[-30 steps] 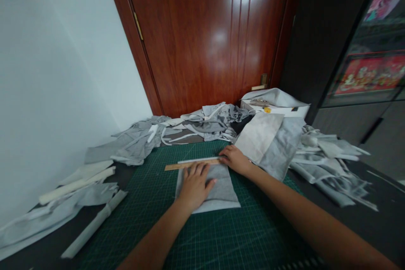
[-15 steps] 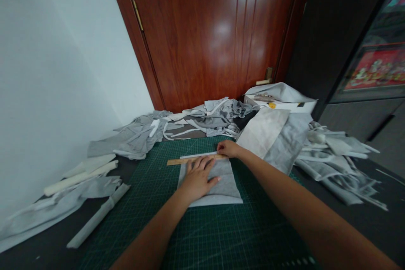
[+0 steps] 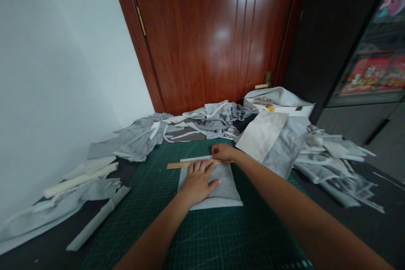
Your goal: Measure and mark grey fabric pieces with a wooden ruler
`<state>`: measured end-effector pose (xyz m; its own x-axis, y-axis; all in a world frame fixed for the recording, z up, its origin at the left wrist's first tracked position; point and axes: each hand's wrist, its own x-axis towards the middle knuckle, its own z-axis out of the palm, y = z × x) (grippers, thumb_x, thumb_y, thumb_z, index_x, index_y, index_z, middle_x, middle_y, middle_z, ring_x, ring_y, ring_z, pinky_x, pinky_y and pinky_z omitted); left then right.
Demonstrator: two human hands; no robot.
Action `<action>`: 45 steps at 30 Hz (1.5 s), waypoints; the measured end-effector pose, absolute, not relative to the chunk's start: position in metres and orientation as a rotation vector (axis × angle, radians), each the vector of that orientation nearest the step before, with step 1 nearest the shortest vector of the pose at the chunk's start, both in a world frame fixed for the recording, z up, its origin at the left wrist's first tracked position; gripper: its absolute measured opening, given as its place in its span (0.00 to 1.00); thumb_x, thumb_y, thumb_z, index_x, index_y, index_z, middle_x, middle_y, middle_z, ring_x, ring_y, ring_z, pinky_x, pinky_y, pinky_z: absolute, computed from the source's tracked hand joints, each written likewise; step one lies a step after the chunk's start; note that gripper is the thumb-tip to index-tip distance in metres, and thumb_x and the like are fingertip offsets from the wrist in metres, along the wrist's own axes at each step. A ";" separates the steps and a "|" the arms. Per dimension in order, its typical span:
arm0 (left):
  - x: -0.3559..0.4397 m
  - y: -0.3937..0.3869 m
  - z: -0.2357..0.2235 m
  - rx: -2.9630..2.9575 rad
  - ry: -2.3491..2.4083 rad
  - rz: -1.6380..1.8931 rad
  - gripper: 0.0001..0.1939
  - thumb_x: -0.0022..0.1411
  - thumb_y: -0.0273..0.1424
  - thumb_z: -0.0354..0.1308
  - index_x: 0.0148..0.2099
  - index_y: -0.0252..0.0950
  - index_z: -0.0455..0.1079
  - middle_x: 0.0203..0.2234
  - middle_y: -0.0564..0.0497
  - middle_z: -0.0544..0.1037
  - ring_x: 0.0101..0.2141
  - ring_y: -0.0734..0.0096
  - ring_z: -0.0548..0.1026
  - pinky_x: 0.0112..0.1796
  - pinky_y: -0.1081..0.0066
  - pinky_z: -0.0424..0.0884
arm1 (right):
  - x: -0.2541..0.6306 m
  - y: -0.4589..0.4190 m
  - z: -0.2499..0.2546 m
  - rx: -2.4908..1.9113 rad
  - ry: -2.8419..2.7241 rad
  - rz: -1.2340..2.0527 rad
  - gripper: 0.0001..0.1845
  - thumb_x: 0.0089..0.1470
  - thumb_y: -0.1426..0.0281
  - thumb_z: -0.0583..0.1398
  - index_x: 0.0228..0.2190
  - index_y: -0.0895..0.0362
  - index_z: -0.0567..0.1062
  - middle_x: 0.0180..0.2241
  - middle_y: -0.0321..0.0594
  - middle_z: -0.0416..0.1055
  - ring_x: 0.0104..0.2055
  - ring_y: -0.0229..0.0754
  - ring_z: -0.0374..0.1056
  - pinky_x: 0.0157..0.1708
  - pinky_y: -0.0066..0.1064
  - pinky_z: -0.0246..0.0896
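Observation:
A piece of grey cloth (image 3: 225, 181) with a pale lower edge lies flat on the green cutting mat (image 3: 145, 202). Across its far part runs a wooden ruler (image 3: 174, 165). My left hand (image 3: 198, 183) rests flat with fingers spread, its fingertips on the ruler and its palm on the cloth. Beyond the ruler a narrow white strip of the cloth's far edge (image 3: 195, 158) shows. At the right part of that edge, my right hand (image 3: 223, 152) has its fingers pinched together; what is between them is hidden.
Heaps of grey cloth scraps (image 3: 136, 137) line the back and left, beside a rolled grey piece (image 3: 98, 219). On the right are larger cloth sheets (image 3: 262, 135), a white box (image 3: 299, 110) and a pile of strips (image 3: 335, 164). A wooden door (image 3: 205, 38) stands behind.
My right hand has slid a little to the left along the cloth's far edge. The left hand stays on the ruler, and the view has tilted slightly.

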<state>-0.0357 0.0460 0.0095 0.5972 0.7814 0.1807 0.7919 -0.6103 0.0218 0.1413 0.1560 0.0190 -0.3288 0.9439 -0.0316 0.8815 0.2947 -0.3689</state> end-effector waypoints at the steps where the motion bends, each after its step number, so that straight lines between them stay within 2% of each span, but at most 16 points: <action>1: -0.036 0.046 0.008 -2.757 -1.354 -0.271 0.32 0.65 0.52 0.40 0.65 0.40 0.53 0.61 0.47 0.60 0.60 0.56 0.55 0.59 0.53 0.45 | 0.140 0.157 0.018 -1.695 -2.359 0.485 0.10 0.49 0.66 0.62 0.35 0.54 0.77 0.36 0.36 0.75 0.36 0.37 0.68 0.29 0.23 0.53; 5: -0.036 0.047 0.005 -2.773 -1.357 -0.253 0.34 0.65 0.52 0.39 0.66 0.38 0.50 0.64 0.47 0.55 0.63 0.57 0.49 0.60 0.52 0.42 | 0.139 0.159 0.016 -1.721 -2.321 0.518 0.09 0.50 0.67 0.61 0.35 0.56 0.77 0.34 0.36 0.75 0.35 0.37 0.67 0.29 0.23 0.53; 18: -0.033 0.020 0.020 -2.833 -1.457 -0.082 0.38 0.62 0.54 0.42 0.67 0.38 0.48 0.66 0.45 0.51 0.64 0.52 0.46 0.60 0.47 0.40 | 0.140 0.157 0.017 -1.721 -2.268 0.566 0.09 0.50 0.68 0.62 0.35 0.56 0.78 0.33 0.36 0.75 0.31 0.35 0.66 0.27 0.23 0.53; 27: -0.038 -0.010 0.024 -2.867 -1.524 -0.002 0.41 0.60 0.55 0.45 0.68 0.38 0.46 0.66 0.45 0.47 0.65 0.50 0.43 0.60 0.44 0.39 | 0.141 0.160 0.014 -1.696 -2.262 0.592 0.08 0.49 0.70 0.62 0.34 0.57 0.78 0.34 0.36 0.76 0.34 0.36 0.68 0.29 0.22 0.55; 34: -0.044 -0.021 0.020 -2.921 -1.509 0.001 0.42 0.60 0.57 0.44 0.68 0.38 0.44 0.67 0.46 0.46 0.65 0.50 0.41 0.60 0.43 0.36 | 0.141 0.160 0.015 -1.691 -2.259 0.600 0.08 0.49 0.71 0.61 0.34 0.57 0.78 0.34 0.36 0.76 0.34 0.36 0.68 0.29 0.22 0.55; 45: -0.046 -0.030 0.023 -2.981 -1.484 -0.004 0.42 0.60 0.56 0.45 0.68 0.41 0.43 0.67 0.46 0.47 0.65 0.50 0.42 0.60 0.44 0.37 | 0.140 0.162 0.019 -1.720 -2.261 0.563 0.07 0.49 0.71 0.62 0.32 0.56 0.78 0.33 0.35 0.76 0.33 0.36 0.68 0.27 0.22 0.54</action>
